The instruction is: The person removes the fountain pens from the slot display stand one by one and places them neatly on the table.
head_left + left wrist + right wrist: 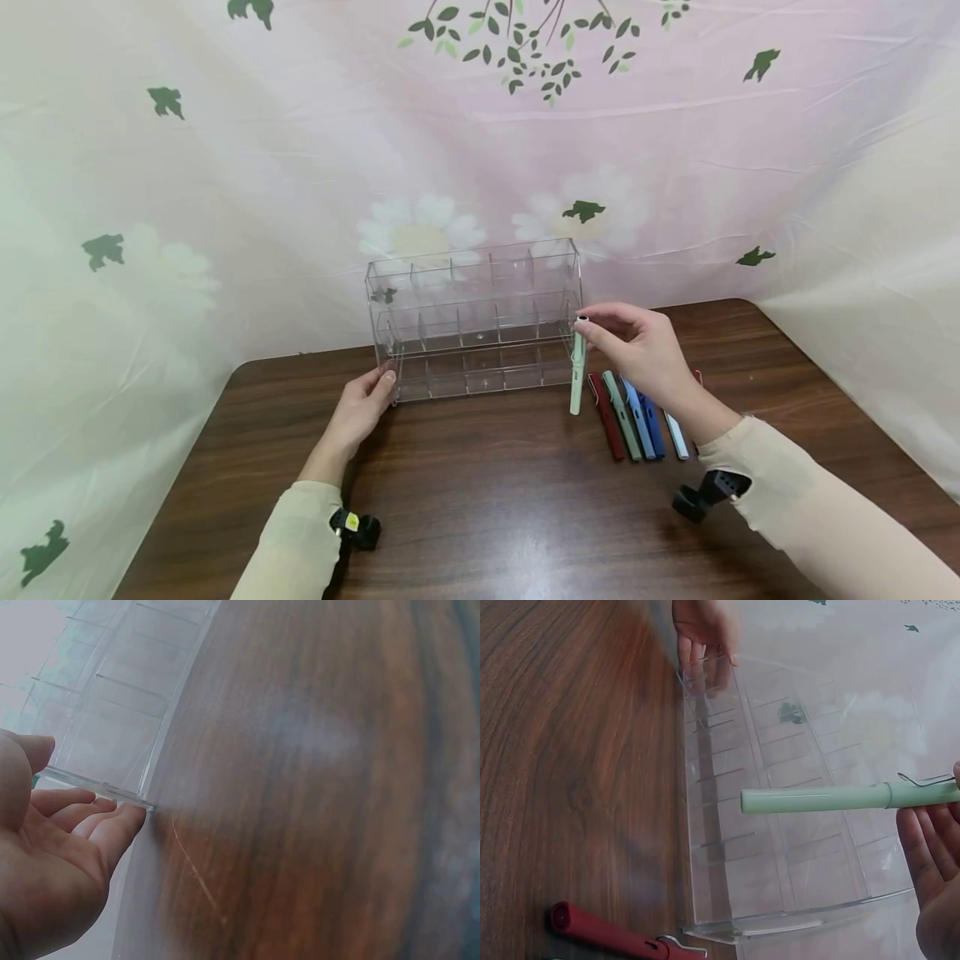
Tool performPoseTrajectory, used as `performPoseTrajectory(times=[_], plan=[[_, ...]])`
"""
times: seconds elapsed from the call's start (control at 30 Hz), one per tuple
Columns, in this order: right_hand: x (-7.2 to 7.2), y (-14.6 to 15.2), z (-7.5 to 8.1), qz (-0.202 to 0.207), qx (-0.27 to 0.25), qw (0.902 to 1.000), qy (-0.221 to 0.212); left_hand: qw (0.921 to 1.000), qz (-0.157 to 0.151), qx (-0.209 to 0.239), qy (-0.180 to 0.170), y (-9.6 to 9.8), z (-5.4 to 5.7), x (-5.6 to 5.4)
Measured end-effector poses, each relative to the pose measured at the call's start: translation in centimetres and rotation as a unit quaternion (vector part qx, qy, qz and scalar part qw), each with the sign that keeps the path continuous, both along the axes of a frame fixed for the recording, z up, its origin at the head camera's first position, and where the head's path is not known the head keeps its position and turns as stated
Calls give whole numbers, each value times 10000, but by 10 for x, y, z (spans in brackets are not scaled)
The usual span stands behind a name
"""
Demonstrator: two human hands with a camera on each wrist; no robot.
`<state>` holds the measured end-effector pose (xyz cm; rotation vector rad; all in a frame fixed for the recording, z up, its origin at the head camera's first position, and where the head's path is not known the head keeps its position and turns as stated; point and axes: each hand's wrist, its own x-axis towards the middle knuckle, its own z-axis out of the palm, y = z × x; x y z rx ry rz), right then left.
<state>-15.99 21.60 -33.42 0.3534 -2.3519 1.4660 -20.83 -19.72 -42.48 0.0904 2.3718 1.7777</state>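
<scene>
A clear acrylic organizer (pixel 480 337) with tiered rows of compartments stands at the back of the table. My left hand (pixel 363 408) holds its left end, the thumb in front and the fingers along the outer side wall. Beside the organizer's right end, my right hand (pixel 637 342) pinches a pale green pen (pixel 577 375) near its clip end. The pen hangs nearly upright in the head view, its free end pointing down. In the right wrist view the same pen (pixel 817 799) passes in front of the organizer, the clip close to the fingers.
Right of the organizer several clipped pens lie side by side: a dark red pen (pixel 606 417), a grey-green pen (pixel 622 417), blue pens and a pale one (pixel 676 435). My right forearm partly hides another red one. Behind the wooden table (pixel 480 500) hangs a printed cloth (pixel 300 167).
</scene>
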Motion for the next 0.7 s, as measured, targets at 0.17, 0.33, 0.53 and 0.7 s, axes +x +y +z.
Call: performPoseTrajectory(times=[0.17, 0.33, 0.53, 0.7], plan=[[3, 6, -3, -101, 47, 9999, 42, 10000, -6, -92, 13, 0, 0, 0], [5, 10, -6, -167, 45, 9998, 61, 10000, -9, -47, 22, 0, 0, -1], [6, 14, -9, -216, -11, 9996, 194, 10000, -2, -39, 37, 0, -1, -1], [7, 19, -10, -306, -108, 9992, 244, 10000, 31, -63, 27, 0, 0, -2]])
